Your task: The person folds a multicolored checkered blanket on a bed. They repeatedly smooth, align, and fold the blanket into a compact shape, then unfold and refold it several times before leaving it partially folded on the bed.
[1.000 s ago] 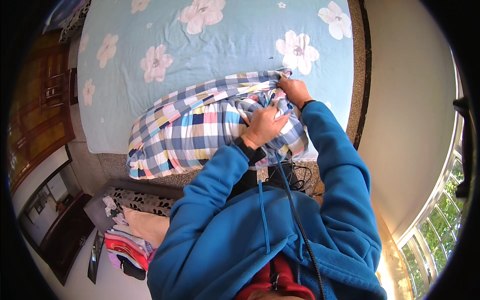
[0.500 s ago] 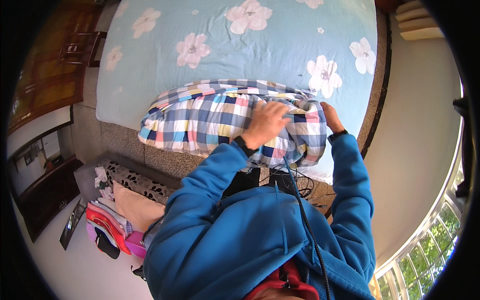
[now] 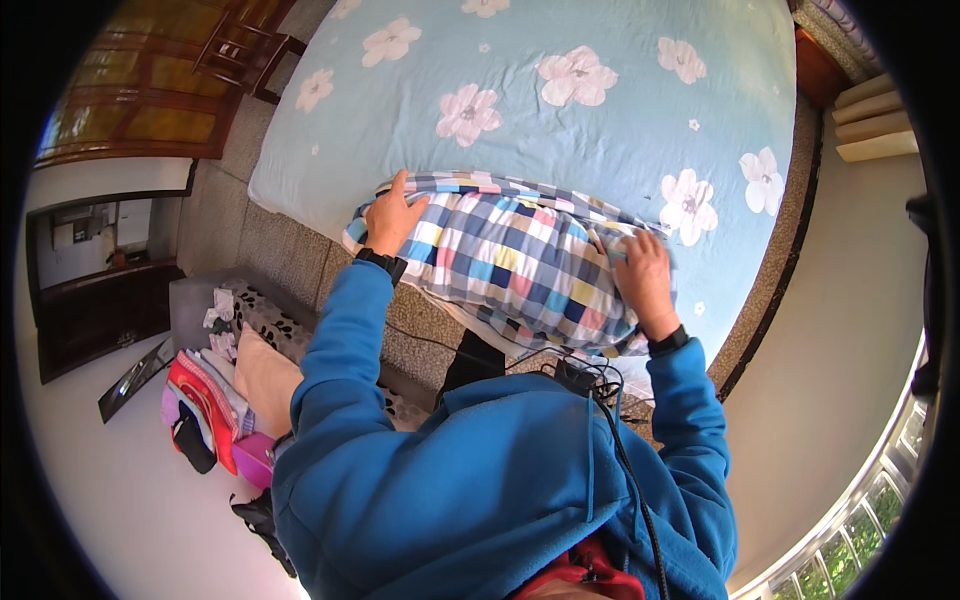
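A folded checkered quilt (image 3: 505, 262) in blue, white, yellow and pink lies along the near edge of the bed, on a light blue sheet (image 3: 560, 140) with white flowers. On the quilt's left end rests my left hand (image 3: 393, 216), its thumb held apart from the fingers. My right hand (image 3: 646, 280) lies over the right end, fingers loosely spread and bent onto the cloth. Both palms are turned down, so what lies beneath them is hidden. The quilt forms a long, thick bundle with a folded strip along its far side.
Tangled black cables (image 3: 590, 378) hang between me and the bed. A grey sofa (image 3: 195, 310) at the left bears a peach cushion (image 3: 265, 378) and piled clothes (image 3: 205, 410). A wooden chair (image 3: 245, 55) stands far left; a pale wall (image 3: 835, 290) runs along the right.
My left hand has moved from the quilt's right half to its left end. My right hand has shifted from the right edge onto the top of that end. The view has turned somewhat.
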`<state>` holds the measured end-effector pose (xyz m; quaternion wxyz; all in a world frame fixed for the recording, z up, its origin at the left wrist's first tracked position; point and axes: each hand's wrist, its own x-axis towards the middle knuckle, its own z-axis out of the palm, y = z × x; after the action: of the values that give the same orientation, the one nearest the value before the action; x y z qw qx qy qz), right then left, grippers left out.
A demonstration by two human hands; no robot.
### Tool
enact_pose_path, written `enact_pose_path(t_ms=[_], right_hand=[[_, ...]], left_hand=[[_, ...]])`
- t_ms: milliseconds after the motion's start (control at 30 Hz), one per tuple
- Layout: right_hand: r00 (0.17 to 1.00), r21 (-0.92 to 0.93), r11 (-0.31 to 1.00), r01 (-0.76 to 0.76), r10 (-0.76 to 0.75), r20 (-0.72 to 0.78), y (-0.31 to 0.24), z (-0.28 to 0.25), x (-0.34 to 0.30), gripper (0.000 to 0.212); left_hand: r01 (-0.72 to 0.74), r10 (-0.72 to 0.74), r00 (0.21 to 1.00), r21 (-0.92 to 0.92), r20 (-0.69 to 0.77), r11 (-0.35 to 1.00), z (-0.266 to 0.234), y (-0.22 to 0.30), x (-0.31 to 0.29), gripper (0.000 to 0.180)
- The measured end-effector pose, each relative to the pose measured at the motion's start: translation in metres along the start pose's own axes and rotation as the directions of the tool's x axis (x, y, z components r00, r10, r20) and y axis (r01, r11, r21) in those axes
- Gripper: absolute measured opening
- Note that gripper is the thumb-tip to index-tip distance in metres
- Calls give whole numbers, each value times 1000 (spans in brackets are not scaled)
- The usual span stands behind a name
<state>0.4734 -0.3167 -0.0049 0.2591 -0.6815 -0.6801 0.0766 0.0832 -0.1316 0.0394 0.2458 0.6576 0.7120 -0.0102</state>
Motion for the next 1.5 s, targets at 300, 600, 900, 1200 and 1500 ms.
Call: enact_pose_path(t_ms=[300,600,900,1200,1500], right_hand=[[995,245,969,-35,10,102,-158,138,48,43],[864,168,972,-167,63,499,-263,241,172,50],[852,147,982,121,-178,493,-281,228,168,41],[704,180,980,-88,-67,707,-270,271,170,29],[753,442,893,83,-346,559,-244,305,184,32]], left_hand=[[-410,382,895,85,229,908,-23,-75,98,27],[512,252,656,-664,712,545,-28,-143,151,28],[296,492,724,-862,484,412,9,-153,151,46],[-392,480,877,-543,24,743,3,-136,106,26],[-493,506,853,-510,-126,705,7,-134,84,36]])
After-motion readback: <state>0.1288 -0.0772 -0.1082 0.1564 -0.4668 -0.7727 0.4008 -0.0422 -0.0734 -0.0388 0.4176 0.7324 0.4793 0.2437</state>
